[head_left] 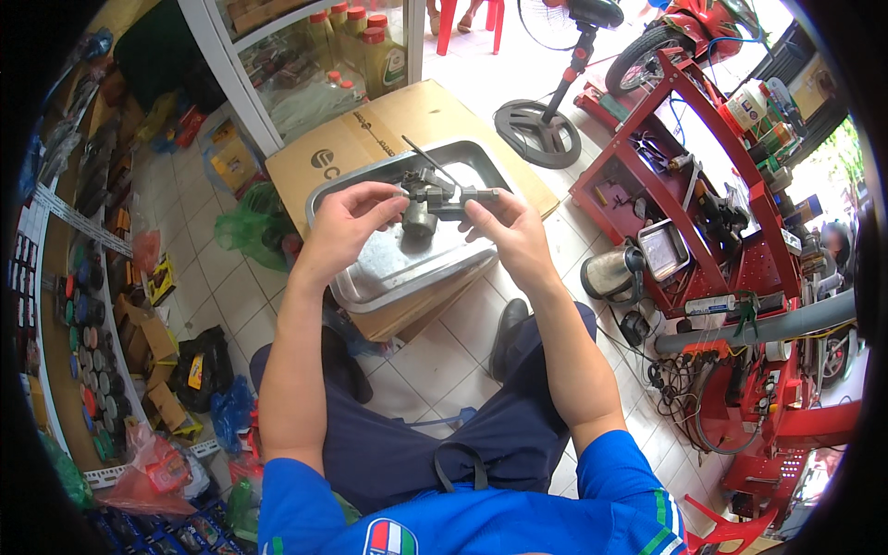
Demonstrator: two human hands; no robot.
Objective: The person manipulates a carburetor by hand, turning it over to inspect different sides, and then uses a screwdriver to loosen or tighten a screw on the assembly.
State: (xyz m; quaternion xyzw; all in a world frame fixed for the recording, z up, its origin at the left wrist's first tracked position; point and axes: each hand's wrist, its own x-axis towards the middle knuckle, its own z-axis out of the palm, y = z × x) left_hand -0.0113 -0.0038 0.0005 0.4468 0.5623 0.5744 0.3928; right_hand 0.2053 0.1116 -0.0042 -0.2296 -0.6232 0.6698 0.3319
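Observation:
My left hand (356, 222) pinches the left end of a dark metal assembly (444, 205) with thumb and fingertips; exactly which small piece they grip is unclear. My right hand (504, 231) holds the assembly's right end, a dark block-like fitting, with thumb in front. Beneath it is a rounded metal cylinder (419, 223) over a silver metal tray (356, 282), and a thin dark rod slants up behind it. The tray rests on stacked cardboard boxes (301, 162) between my knees.
A glass cabinet (277, 88) with bottles stands behind; shelves of cans and bags (102, 361) line my left. At right are a red tool cart (592, 208), a steel kettle (601, 275), a grey pipe (749, 333) and cables. A wheeled seat post and motorbike stand beyond.

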